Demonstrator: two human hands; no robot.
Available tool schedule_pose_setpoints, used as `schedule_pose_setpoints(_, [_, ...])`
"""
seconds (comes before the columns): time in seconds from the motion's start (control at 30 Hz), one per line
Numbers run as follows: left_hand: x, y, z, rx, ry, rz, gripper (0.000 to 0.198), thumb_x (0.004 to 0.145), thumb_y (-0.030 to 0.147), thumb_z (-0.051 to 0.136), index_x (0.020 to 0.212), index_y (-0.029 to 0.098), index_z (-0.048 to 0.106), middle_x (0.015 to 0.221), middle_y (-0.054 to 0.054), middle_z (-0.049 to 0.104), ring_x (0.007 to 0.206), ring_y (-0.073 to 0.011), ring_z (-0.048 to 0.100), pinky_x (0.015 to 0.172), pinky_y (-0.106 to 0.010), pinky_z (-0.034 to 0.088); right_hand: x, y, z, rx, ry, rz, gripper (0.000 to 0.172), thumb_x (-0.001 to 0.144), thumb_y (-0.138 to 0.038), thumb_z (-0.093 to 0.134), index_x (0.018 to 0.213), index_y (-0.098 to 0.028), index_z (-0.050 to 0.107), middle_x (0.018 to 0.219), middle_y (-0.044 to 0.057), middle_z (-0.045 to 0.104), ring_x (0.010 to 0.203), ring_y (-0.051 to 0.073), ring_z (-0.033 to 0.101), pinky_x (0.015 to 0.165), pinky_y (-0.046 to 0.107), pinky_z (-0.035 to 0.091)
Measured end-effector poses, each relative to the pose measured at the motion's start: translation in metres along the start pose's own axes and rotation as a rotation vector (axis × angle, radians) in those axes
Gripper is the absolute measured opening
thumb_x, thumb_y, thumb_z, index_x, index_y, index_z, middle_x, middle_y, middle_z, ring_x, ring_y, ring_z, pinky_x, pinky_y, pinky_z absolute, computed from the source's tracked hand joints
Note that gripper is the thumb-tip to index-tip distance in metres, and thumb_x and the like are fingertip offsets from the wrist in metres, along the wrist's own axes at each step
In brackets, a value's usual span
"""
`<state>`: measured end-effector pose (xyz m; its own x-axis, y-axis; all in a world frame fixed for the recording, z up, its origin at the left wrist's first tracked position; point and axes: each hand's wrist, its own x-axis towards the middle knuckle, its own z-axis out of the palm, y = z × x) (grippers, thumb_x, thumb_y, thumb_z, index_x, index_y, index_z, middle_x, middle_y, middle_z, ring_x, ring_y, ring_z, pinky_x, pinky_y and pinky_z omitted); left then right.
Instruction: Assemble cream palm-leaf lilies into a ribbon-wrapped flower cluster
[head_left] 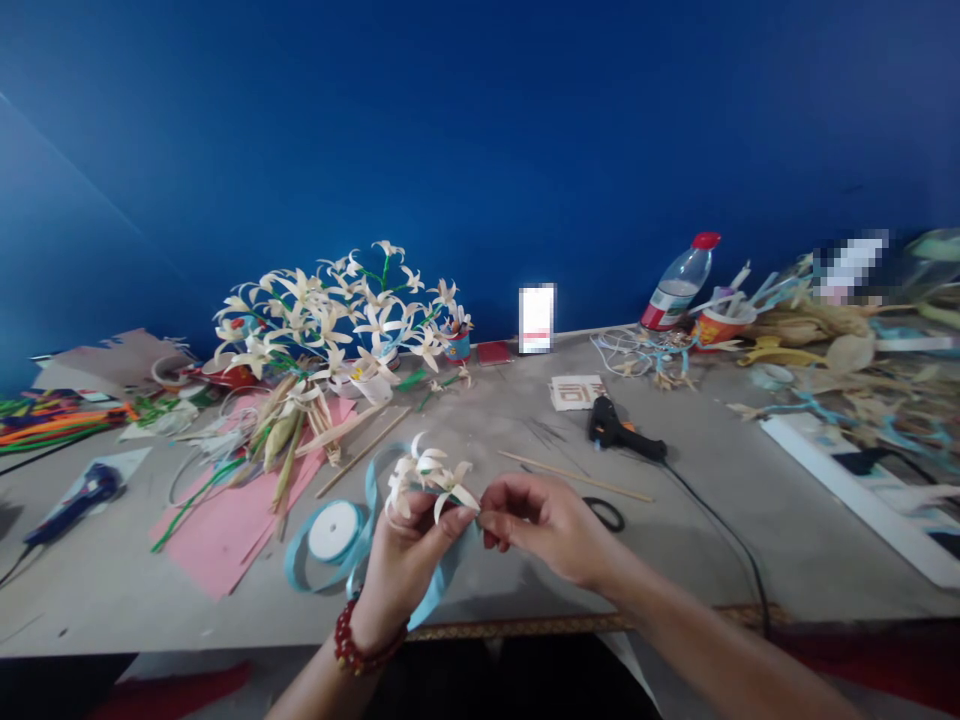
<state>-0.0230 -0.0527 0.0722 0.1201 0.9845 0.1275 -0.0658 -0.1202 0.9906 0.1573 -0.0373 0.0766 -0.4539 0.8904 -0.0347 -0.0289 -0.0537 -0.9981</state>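
Several cream-white handmade flowers [427, 478] with curled petals rise from my left hand [409, 550], whose fingers are closed around their lower part. A beaded bracelet circles that wrist. My right hand [536, 520] is in a pinch beside the left thumb, at the tip of the nearest petal; whatever lies between its fingertips is too small to make out. Light-blue ribbon [367, 520] loops behind and below my left hand. Its spool [334, 530] lies on the table just left of that hand.
Black glue gun [626, 435], its cord running to the front edge; blue glue gun [79, 500] at left. Flower arrangement [330, 310], pink paper [225, 535], thin sticks [577, 475] and black ring [604, 514] surround my hands. Power strip [855, 500] and tilted bottle [679, 285] at right.
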Motion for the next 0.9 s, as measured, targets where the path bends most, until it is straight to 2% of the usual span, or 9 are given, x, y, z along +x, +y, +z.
schedule_pose_setpoints(0.3, [0.001,-0.008,0.0,-0.024,-0.054,-0.012,0.011,0.086,0.027,0.069,0.085,0.017,0.075,0.08,-0.004,0.071,0.075,-0.0184,0.064,0.07,-0.027,0.05,-0.001,0.003,-0.004,0.098,-0.047,0.015,0.03,0.079,-0.045,0.074,0.078,-0.016,0.066,0.067,0.001,0.068,0.062,0.013,0.063,0.062,0.025,0.051])
schedule_pose_setpoints(0.37, [0.001,-0.01,-0.001,-0.021,-0.044,-0.024,0.012,0.086,0.027,0.069,0.084,0.017,0.074,0.079,-0.005,0.071,0.074,-0.0184,0.063,0.071,-0.027,0.05,-0.003,0.004,-0.006,0.057,-0.049,-0.008,0.029,0.082,-0.045,0.07,0.087,-0.016,0.069,0.075,0.003,0.072,0.069,0.015,0.067,0.068,0.027,0.054])
schedule_pose_setpoints(0.43, [0.0,-0.013,-0.003,0.0,0.004,-0.026,0.011,0.084,0.027,0.071,0.081,0.017,0.074,0.078,-0.005,0.07,0.075,-0.0182,0.063,0.072,-0.027,0.049,-0.006,0.005,-0.016,-0.095,0.005,-0.05,0.029,0.086,-0.045,0.066,0.097,-0.018,0.07,0.088,0.005,0.075,0.081,0.018,0.069,0.074,0.03,0.055])
schedule_pose_setpoints(0.53, [-0.003,-0.015,-0.006,0.019,0.074,-0.047,0.015,0.08,0.03,0.074,0.079,0.016,0.074,0.075,-0.004,0.07,0.071,-0.0167,0.06,0.066,-0.024,0.047,-0.014,0.011,-0.055,-0.512,0.218,-0.107,0.028,0.092,-0.043,0.058,0.107,-0.023,0.069,0.103,0.006,0.075,0.095,0.022,0.069,0.074,0.03,0.055])
schedule_pose_setpoints(0.6, [-0.004,-0.016,-0.007,0.015,0.101,-0.089,0.018,0.077,0.033,0.076,0.078,0.015,0.075,0.075,-0.005,0.07,0.071,-0.0165,0.06,0.065,-0.023,0.047,-0.022,0.019,-0.096,-0.846,0.421,-0.084,0.028,0.094,-0.04,0.052,0.114,-0.024,0.066,0.11,0.007,0.073,0.1,0.023,0.068,0.071,0.028,0.054])
schedule_pose_setpoints(0.67, [-0.003,-0.018,-0.007,-0.036,0.132,-0.135,0.022,0.073,0.037,0.079,0.075,0.015,0.075,0.074,-0.006,0.071,0.069,-0.0162,0.059,0.062,-0.022,0.047,-0.032,0.027,-0.14,-1.101,0.583,0.007,0.029,0.096,-0.036,0.047,0.116,-0.023,0.064,0.107,0.008,0.073,0.097,0.023,0.069,0.078,0.032,0.054])
schedule_pose_setpoints(0.77, [0.001,-0.021,-0.004,-0.038,0.115,-0.157,0.026,0.07,0.04,0.081,0.075,0.015,0.077,0.075,-0.008,0.072,0.072,-0.0187,0.061,0.066,-0.024,0.05,-0.044,0.041,-0.19,-1.259,0.624,0.094,0.028,0.089,-0.031,0.055,0.112,-0.019,0.066,0.114,0.014,0.07,0.104,0.031,0.066,0.088,0.042,0.05])
schedule_pose_setpoints(0.83, [0.002,-0.023,-0.001,-0.012,0.125,-0.14,0.028,0.067,0.041,0.082,0.074,0.015,0.078,0.076,-0.009,0.073,0.076,-0.0213,0.063,0.07,-0.026,0.051,-0.045,0.052,-0.207,-1.329,0.591,0.124,0.029,0.086,-0.029,0.059,0.111,-0.019,0.066,0.118,0.015,0.067,0.107,0.032,0.063,0.092,0.043,0.048])
schedule_pose_setpoints(0.9, [0.002,-0.025,0.0,0.017,0.122,-0.132,0.029,0.066,0.043,0.082,0.073,0.016,0.078,0.076,-0.009,0.074,0.077,-0.0224,0.064,0.07,-0.027,0.052,-0.042,0.061,-0.212,-1.367,0.528,0.133,0.03,0.084,-0.031,0.062,0.111,-0.019,0.065,0.116,0.014,0.067,0.107,0.031,0.063,0.091,0.039,0.047])
